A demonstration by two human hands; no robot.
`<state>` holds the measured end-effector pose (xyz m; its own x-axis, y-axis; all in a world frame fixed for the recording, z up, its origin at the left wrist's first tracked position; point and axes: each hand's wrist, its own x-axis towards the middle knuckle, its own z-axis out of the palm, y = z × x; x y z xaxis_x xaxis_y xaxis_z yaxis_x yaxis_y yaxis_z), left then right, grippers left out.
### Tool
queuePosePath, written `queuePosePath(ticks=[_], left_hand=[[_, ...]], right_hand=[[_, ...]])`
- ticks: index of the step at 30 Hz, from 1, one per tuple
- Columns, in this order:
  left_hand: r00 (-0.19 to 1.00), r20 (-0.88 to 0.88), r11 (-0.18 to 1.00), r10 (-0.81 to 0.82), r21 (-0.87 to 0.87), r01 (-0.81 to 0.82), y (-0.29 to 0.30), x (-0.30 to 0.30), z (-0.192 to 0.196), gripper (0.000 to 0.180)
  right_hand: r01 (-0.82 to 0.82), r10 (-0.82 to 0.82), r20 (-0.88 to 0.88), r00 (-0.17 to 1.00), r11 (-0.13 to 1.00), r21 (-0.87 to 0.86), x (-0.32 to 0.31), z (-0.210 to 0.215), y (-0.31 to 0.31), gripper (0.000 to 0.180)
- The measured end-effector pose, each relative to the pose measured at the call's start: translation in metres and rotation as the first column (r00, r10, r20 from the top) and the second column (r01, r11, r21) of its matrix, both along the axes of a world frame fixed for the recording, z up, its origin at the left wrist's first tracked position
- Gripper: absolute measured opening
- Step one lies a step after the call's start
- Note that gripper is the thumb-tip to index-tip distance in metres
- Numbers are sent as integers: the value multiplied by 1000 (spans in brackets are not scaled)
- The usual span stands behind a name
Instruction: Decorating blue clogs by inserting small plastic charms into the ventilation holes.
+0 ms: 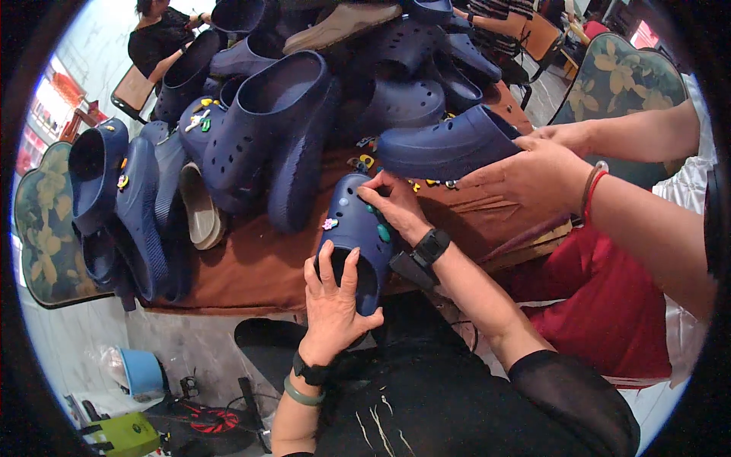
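Note:
A navy blue clog [352,236] with holes in its upper lies at the table's near edge, toe pointing away from me. My left hand [333,305] grips it around the heel opening, fingers reaching over the rim. My right hand [397,207] is at the toe, thumb and fingertips closed against the upper; whatever they pinch is hidden. On the upper sit a pink flower charm [330,224], a pale blue charm [343,202] and a green charm [383,233]. Several small coloured charms [365,161] lie on the table just beyond the toe.
A co-worker's hands [533,171] hold another navy clog [445,146] close to my right hand. Several navy clogs [251,129] are piled across the brown-covered table [244,278]. Patterned chairs [620,80] stand at both sides; a blue bucket [142,373] is on the floor.

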<state>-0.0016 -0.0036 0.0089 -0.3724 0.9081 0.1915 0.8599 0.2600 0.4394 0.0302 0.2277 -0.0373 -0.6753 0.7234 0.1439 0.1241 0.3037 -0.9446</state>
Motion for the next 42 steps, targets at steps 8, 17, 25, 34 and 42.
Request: queuePosePath(ticks=[8,17,25,34,42], left_hand=[[1000,-12,998,7,-56,-8,-3,0,-1,116],[1000,-14,1000,22,-3,-22,1,2,0,110],[994,71,995,83,48,-86,-4,9,14,111],[998,6,998,68,-5,-68,-11,11,8,115],[999,37,998,7,58,-10,-14,6,6,111]], right_hand=[[-359,377,109,920,921,-152,-12,6,40,60],[-158,149,-55,987,952,-262,-5,-11,19,47],[75,-83,89,993,993,90,121,6,60,17],[5,-118,177,977,844,537,90,-9,42,19],[-170,-76,322,944,724,668,65,-16,55,12]])
